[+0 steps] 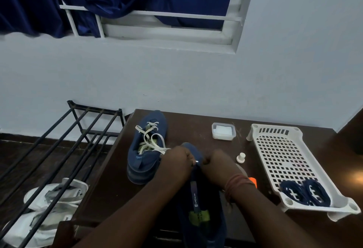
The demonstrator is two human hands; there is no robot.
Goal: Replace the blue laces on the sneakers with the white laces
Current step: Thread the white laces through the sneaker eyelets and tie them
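Hands meet over the near sneaker (202,214) on the surface (196,128): left hand (176,161) and right hand (218,165) each pinch the white lace (197,161). Second sneaker (147,145) stands behind, white-laced. Two blue laces (305,191) lie in the white tray (284,149).

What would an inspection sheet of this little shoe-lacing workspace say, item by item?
Surface: dark brown table against a pale wall.
Job's things: far sneaker already carries a loose white lace; near sneaker sits under both hands; blue laces lie coiled in the white perforated tray.
Clutter: lidded clear box, small white knob, orange item partly hidden.
Grippers: left hand pinches a white lace tip; right hand grips the near sneaker's front.
Cables: nothing seen.
Surroundings: black rack with white shoes beneath, barred window, blue curtain.
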